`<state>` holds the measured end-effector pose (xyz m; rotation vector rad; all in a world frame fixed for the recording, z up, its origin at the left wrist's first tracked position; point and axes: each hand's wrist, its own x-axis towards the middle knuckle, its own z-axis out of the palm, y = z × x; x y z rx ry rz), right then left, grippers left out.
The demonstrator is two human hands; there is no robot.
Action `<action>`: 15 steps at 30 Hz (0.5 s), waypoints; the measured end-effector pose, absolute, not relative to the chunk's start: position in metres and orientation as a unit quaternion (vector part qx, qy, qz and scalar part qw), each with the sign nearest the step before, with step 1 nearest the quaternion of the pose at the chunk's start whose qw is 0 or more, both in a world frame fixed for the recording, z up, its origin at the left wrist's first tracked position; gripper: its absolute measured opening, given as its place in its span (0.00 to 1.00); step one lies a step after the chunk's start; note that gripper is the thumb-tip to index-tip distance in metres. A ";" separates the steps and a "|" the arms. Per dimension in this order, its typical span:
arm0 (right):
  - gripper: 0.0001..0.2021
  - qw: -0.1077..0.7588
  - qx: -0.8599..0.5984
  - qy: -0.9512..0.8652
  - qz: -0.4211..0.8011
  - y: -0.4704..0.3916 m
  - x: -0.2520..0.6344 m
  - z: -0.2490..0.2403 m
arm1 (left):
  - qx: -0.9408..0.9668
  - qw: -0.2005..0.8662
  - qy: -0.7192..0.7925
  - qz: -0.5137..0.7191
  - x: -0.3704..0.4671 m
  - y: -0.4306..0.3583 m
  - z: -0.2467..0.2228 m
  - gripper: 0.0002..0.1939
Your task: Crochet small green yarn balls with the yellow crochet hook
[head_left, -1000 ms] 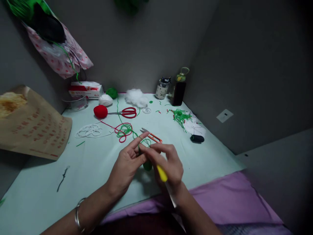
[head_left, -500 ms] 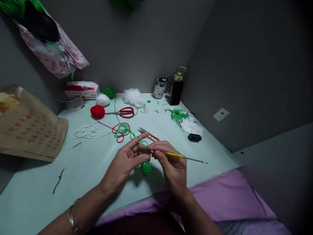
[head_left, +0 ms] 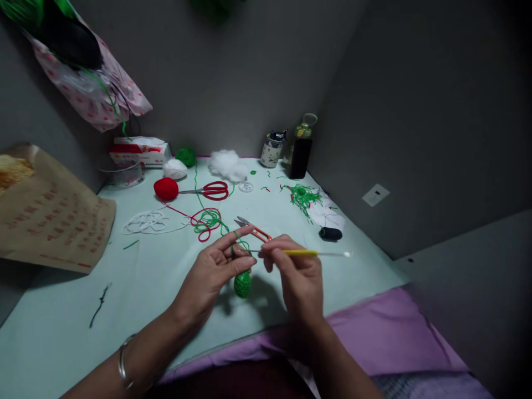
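Since half a second ago, the crochet hook (head_left: 299, 252) has swung up to lie nearly level, its metal tip pointing toward 3 o'clock, and the small green crocheted piece (head_left: 242, 284) has shifted slightly toward 7 o'clock. The person's right hand (head_left: 297, 274) has its grip clamped on the hook's yellow handle, thumb and fingers pinched together. The left hand (head_left: 216, 269) pinches the green yarn (head_left: 211, 220) just above the piece, forefinger stretched out; the piece hangs below the fingers, above the pale table (head_left: 137, 277). The yarn trails away toward 11 o'clock into a tangle with red yarn (head_left: 205, 235). Orange snips (head_left: 255, 230) lie just beyond the hands, red scissors (head_left: 210, 190) and a red ball (head_left: 165, 188) farther back at 11 o'clock, green trimmings (head_left: 305, 197) at 1 o'clock. Working this stitch well would likely call for steady yarn tension over the forefinger and a firm pinch close to the loop, so the hook end meets the stitch cleanly.
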<state>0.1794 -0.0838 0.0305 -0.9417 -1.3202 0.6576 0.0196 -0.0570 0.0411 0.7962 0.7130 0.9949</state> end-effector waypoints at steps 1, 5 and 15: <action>0.08 0.617 -0.421 -0.627 0.223 -0.085 0.176 0.028 | 0.373 0.739 0.324 0.458 0.021 -0.058 0.039 0.30; 0.19 0.562 -0.409 -0.718 -0.022 -0.091 0.169 0.021 | 0.350 0.776 0.297 0.432 0.021 -0.060 0.035 0.34; 0.08 0.675 -0.369 -0.537 0.347 -0.085 0.187 0.032 | 0.350 0.822 0.260 0.368 0.014 -0.053 0.040 0.31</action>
